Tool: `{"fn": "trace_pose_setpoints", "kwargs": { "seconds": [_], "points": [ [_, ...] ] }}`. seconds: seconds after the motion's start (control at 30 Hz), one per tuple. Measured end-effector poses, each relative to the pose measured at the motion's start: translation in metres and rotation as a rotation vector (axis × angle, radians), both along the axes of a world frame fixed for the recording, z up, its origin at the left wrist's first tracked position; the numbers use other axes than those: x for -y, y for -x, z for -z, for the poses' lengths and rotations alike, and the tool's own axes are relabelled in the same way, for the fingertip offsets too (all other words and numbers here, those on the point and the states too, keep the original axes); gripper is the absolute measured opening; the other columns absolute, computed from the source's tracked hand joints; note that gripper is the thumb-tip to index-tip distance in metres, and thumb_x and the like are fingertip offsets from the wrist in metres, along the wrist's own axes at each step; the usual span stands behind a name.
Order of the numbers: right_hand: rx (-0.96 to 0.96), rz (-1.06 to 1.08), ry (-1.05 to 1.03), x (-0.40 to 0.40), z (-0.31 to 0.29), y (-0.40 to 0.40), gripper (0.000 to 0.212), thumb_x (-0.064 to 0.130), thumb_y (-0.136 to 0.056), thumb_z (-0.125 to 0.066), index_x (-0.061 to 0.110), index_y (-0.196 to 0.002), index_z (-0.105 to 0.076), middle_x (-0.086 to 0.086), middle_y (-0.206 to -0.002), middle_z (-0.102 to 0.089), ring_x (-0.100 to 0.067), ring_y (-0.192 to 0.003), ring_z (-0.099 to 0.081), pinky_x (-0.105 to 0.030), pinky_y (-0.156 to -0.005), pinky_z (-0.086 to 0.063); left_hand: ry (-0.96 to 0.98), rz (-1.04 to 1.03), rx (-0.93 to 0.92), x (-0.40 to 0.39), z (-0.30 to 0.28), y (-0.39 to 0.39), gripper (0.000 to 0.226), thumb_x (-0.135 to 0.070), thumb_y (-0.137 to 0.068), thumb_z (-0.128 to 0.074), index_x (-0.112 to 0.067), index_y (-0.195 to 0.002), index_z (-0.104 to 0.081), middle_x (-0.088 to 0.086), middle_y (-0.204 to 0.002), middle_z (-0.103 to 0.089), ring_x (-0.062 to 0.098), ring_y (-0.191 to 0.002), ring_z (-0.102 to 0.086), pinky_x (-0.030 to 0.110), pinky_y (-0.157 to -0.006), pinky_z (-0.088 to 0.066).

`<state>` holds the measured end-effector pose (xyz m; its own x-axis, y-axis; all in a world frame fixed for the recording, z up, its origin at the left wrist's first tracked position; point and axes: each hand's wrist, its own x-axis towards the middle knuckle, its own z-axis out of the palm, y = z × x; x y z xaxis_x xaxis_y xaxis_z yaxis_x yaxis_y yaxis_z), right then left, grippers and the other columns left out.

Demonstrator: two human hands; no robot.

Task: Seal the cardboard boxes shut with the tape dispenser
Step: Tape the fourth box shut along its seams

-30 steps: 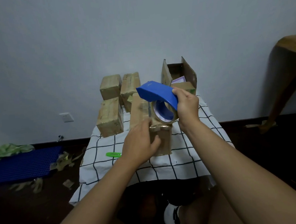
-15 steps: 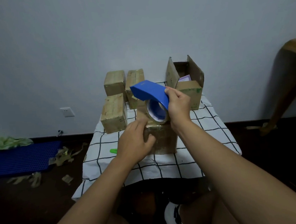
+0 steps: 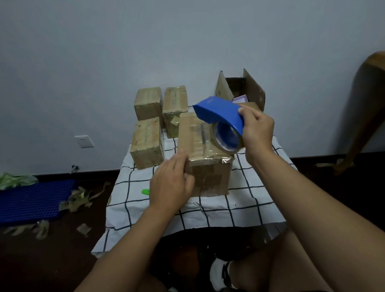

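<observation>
A long cardboard box [image 3: 200,145] lies in the middle of the checked cloth, with shiny tape along its top and over its near edge. My right hand [image 3: 257,130] grips the blue tape dispenser [image 3: 219,113] with its roll of clear tape, held just above the box's near right corner. My left hand [image 3: 170,185] rests against the box's near left corner, fingers on the top edge and thumb on the front face. Three closed boxes [image 3: 147,143] stand to the left and behind.
An open box [image 3: 251,88] with raised flaps stands at the back right of the table [image 3: 213,212]. A green object [image 3: 146,191] lies on the cloth by my left hand. Tape scraps and a blue mat [image 3: 28,201] cover the floor at left. A wooden chair [image 3: 369,103] stands at right.
The dispenser has moved to the right, off the box's top toward its near right corner. My left hand has slid to the box's near left corner.
</observation>
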<state>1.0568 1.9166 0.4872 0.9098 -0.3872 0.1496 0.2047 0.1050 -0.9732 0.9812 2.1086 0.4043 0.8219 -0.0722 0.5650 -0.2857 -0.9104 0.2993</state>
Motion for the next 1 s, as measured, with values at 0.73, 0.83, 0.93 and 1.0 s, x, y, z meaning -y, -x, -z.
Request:
{"fn": "trace_pose_setpoints", "kwargs": {
  "seconds": [0.73,0.83,0.93,1.0],
  "points": [
    [0.012,-0.098,-0.019,-0.020,0.009,-0.003,0.016,0.025,-0.092,-0.064,0.030,-0.083,-0.076,0.009,-0.085,-0.072,-0.011,-0.082,-0.064,-0.023,-0.068,-0.052,0.791,0.148,-0.200,-0.013,-0.007,-0.024,0.010,-0.023,-0.088,-0.071,-0.033,-0.085,-0.070,-0.010,-0.102,-0.061,-0.005,-0.090,-0.060,0.006,-0.078,-0.045],
    [0.019,-0.099,-0.016,-0.020,0.010,-0.002,0.015,0.024,-0.092,-0.064,0.027,-0.086,-0.077,0.009,-0.084,-0.072,-0.009,-0.081,-0.064,-0.024,-0.069,-0.052,0.815,0.133,-0.185,-0.012,-0.007,-0.029,0.012,-0.021,-0.085,-0.074,-0.028,-0.078,-0.069,-0.002,-0.100,-0.059,-0.003,-0.088,-0.060,0.005,-0.077,-0.044],
    [0.015,-0.104,-0.008,-0.019,0.010,-0.002,0.014,0.025,-0.093,-0.064,0.025,-0.090,-0.077,0.008,-0.084,-0.071,-0.010,-0.080,-0.063,-0.024,-0.068,-0.052,0.783,0.153,-0.180,-0.014,-0.004,-0.031,0.009,-0.020,-0.084,-0.075,-0.023,-0.078,-0.069,-0.002,-0.098,-0.057,-0.003,-0.091,-0.059,0.006,-0.077,-0.044],
    [0.014,-0.111,0.007,-0.019,0.010,-0.002,0.014,0.025,-0.093,-0.063,0.026,-0.089,-0.077,0.007,-0.084,-0.070,-0.012,-0.081,-0.062,-0.025,-0.067,-0.051,0.766,0.172,-0.185,-0.017,-0.003,-0.031,0.005,-0.020,-0.083,-0.075,-0.020,-0.081,-0.071,-0.003,-0.098,-0.056,-0.003,-0.094,-0.059,0.007,-0.077,-0.045]
  ]
}}
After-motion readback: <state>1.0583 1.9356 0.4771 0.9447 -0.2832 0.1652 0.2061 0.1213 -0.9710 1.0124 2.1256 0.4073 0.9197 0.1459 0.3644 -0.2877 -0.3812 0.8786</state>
